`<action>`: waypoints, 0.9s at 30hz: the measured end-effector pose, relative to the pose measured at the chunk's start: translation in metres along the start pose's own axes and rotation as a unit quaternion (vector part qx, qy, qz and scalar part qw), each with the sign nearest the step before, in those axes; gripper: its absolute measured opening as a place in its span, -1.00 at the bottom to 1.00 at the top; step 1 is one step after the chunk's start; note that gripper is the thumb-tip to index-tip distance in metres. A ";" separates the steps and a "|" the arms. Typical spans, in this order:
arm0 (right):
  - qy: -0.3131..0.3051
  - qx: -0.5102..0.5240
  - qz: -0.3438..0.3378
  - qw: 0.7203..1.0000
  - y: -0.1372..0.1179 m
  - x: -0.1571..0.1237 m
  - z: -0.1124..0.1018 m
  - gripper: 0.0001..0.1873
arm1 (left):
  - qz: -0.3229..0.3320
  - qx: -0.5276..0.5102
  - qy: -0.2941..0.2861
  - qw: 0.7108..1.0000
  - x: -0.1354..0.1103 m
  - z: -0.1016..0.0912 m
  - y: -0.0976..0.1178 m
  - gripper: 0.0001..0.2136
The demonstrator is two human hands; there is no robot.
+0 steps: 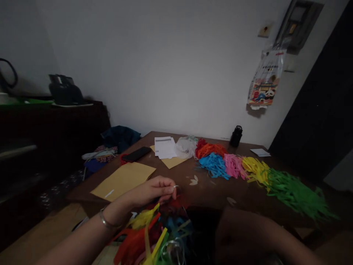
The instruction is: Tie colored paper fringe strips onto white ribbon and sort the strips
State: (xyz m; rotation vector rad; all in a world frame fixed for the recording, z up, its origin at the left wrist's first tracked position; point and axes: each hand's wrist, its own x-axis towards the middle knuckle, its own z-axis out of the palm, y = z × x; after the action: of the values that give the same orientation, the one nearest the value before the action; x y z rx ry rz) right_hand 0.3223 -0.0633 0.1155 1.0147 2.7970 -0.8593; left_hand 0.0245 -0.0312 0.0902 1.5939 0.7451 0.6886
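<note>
My left hand [161,188], with a silver bangle on the wrist, is closed in a pinch above the table's near edge. A thin whitish strand [176,186] shows at its fingertips. Just below hangs a bunch of coloured paper strips [140,239] in red, orange, yellow, green and blue, partly blurred; whether the strand joins it I cannot tell. A clear, shiny loop or wrap [173,252] lies among the strips. My right hand [237,230] is a dark motion smear at the lower right, and its fingers cannot be made out.
On the brown table [204,195] lie heaps of blue strips [214,165], pink strips [234,165], yellow strips [256,170], green strips [295,191] and orange strips [211,150]. Further left are a plastic bag [186,147], white papers [164,147], a phone [140,154] and a brown envelope [124,179]. A black bottle [236,136] stands behind.
</note>
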 end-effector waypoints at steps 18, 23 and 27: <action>0.222 0.069 -0.088 0.969 0.000 0.057 -0.039 -0.47 | -0.016 0.148 -0.069 0.986 0.004 0.017 0.012 -0.58; 0.154 -0.120 -0.035 0.980 -0.037 0.076 -0.016 -0.78 | 0.001 0.183 -0.071 0.980 0.013 0.022 0.014 -0.62; 0.163 -0.044 -0.053 0.984 -0.039 0.080 -0.028 -0.72 | 0.039 0.226 0.030 0.973 0.010 0.023 0.017 -0.75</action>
State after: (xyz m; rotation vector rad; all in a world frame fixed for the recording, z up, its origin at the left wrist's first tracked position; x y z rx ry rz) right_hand 0.2400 -0.0271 0.1407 1.0892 3.1525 -0.6200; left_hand 0.0498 -0.0397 0.1044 2.0314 0.9331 0.6555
